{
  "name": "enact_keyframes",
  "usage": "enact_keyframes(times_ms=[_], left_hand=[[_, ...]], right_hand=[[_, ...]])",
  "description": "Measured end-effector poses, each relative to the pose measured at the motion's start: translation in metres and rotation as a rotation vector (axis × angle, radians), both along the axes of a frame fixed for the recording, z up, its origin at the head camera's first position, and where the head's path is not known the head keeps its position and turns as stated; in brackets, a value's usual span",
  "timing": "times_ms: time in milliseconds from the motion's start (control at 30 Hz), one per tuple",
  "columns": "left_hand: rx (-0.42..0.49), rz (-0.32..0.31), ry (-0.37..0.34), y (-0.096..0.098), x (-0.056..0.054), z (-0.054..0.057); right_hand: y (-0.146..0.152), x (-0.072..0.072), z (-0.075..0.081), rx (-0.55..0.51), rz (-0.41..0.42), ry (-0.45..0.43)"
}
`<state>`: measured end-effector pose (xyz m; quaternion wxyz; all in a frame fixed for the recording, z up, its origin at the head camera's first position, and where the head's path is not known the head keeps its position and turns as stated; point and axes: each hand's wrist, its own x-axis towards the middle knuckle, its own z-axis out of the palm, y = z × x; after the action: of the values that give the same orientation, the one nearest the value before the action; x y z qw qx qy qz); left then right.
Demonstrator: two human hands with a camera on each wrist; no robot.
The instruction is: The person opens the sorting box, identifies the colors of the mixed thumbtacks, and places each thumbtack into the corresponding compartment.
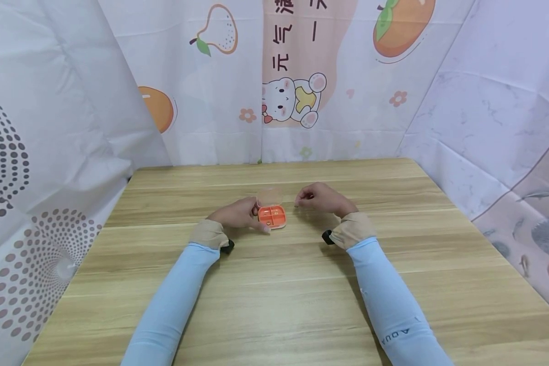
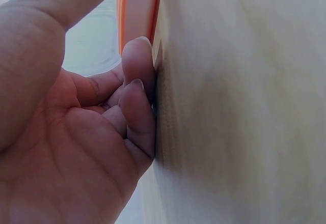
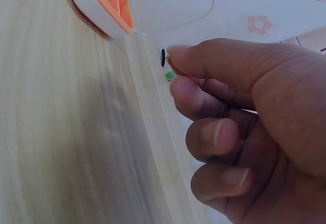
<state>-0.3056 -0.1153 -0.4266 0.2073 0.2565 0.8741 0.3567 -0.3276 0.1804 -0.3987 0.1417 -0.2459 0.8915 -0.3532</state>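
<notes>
A small orange and white pill box with divided compartments stands on the table, its clear lid raised at the back. Tiny pieces lie in some compartments. My left hand grips the box from its left side, thumb along the front and fingers curled by the far side. In the left wrist view the box wall shows beyond the fingertips. To the right of the box, my right hand pinches a stud earring, a black disc with a gold-coloured post, between thumb and index finger, its other fingers curled.
The wood-grain table extends around both hands. A white printed curtain hangs behind its far edge, and patterned sheets hang at the left and right.
</notes>
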Motion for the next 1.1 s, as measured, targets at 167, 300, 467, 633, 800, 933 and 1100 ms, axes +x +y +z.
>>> enact_keyframes(times_ms=[167,300,467,633,800,933,1100], left_hand=[[0.006,-0.002,-0.006,0.0,0.0,0.0],[0.013,-0.004,-0.01,0.0,0.002,0.001],[0.017,-0.006,-0.009,0.0,0.002,0.002],[0.013,-0.014,0.001,0.0,0.002,0.001],[0.002,-0.012,0.008,0.001,0.002,0.001],[0.009,-0.016,0.005,0.0,0.002,0.001],[0.016,-0.02,-0.001,0.0,0.002,0.002]], right_hand=[[-0.003,0.0,-0.001,-0.005,0.023,0.01],[-0.007,0.0,-0.002,-0.005,0.04,0.024],[-0.011,0.001,-0.002,-0.003,0.063,0.039],[-0.016,0.002,-0.002,0.003,0.093,0.048],[-0.019,0.003,-0.002,0.021,0.114,0.057],[-0.021,0.004,-0.001,0.021,0.12,0.055],[-0.023,0.005,0.002,0.021,0.127,0.055]])
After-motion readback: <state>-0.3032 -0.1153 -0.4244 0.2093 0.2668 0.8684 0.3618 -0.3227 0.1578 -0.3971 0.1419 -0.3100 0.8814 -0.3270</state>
